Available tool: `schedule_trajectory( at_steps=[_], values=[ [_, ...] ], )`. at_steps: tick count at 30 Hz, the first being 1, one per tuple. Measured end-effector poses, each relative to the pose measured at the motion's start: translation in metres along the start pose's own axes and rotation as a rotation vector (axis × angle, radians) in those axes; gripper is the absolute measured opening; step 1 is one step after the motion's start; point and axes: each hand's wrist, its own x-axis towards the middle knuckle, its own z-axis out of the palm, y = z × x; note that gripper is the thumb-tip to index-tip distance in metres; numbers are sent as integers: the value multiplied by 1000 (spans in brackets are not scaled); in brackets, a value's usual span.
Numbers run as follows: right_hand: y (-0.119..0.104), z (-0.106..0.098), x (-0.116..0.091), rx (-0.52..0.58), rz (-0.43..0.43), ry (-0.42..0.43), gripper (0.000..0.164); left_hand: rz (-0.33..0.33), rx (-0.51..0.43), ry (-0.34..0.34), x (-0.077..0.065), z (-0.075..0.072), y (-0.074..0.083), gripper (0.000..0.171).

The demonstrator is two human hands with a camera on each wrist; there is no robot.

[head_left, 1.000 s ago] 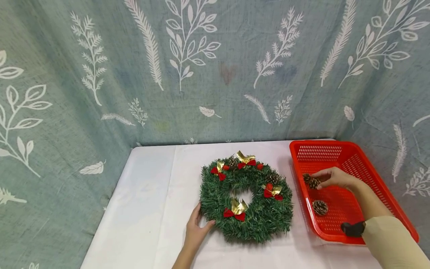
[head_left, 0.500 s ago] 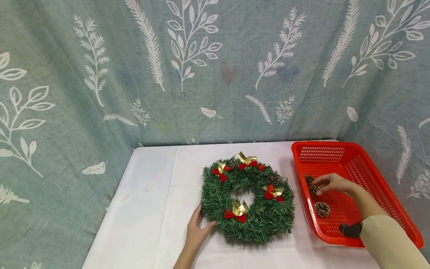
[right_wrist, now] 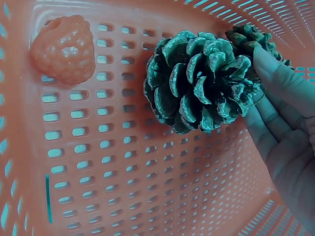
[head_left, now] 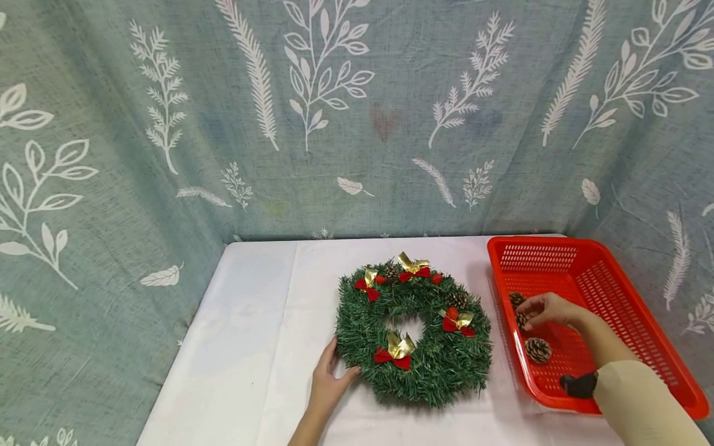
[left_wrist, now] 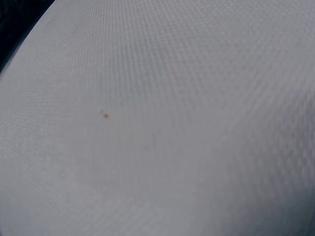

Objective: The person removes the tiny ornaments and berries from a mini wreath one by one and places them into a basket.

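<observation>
In the head view, my right hand point(head_left: 549, 310) is inside the red basket point(head_left: 649, 316), thumb and fingers pinching a pinecone point(head_left: 521, 321). A second pinecone point(head_left: 516, 298) lies just beyond it by the basket's left wall, and a third pinecone point(head_left: 538, 350) is nearer to me. The right wrist view shows the thumb and fingers of that hand point(right_wrist: 290, 132) close beside a large pinecone point(right_wrist: 192, 81). My left hand point(head_left: 329, 381) rests at the lower left edge of a green wreath point(head_left: 446, 371), thumb and fingers spread against its needles. The left wrist view holds mostly tablecloth.
Red-and-gold bows point(head_left: 395, 352), small pinecones point(head_left: 457, 300) and red berries point(head_left: 437, 279) decorate the wreath. A raspberry-shaped ornament point(right_wrist: 64, 49) sits in the basket corner. The white tablecloth point(head_left: 240, 341) extends left of the wreath; a patterned curtain point(head_left: 334, 124) hangs behind the table.
My right hand has shifted slightly toward me inside the basket, bringing the pinched pinecone away from the far one and nearer the front one. The left hand and wreath stay put.
</observation>
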Motion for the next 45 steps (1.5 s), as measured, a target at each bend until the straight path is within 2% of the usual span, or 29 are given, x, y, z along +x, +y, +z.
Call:
schedule_trajectory(
  at_steps=[2,4,7,12,18,26,33,39,45],
  values=[
    [-1,-1,0,-4,1,8,48,2,-3,7,0,0,0,84],
    [-2,-2,-1,3,6,16,48,9,-1,9,-1,-1,9,83],
    [0,-4,-3,29,-2,13,48,-5,2,5,-2,-2,12,82],
    [1,-6,-6,101,-38,9,48,-12,-13,1,-2,-2,12,82],
    [-3,-11,-9,157,-78,56,48,1,4,3,-1,-2,10,82],
    [-14,-16,-15,147,-119,132,43,2,0,16,3,4,-22,84],
    [-25,-18,-17,160,-126,206,42,31,-17,20,4,4,-28,85],
    [-38,-17,-20,141,-151,269,38,-10,-18,18,4,4,-23,85],
    [-48,-15,-22,160,-161,295,40,31,-3,13,1,0,3,81]
  ],
)
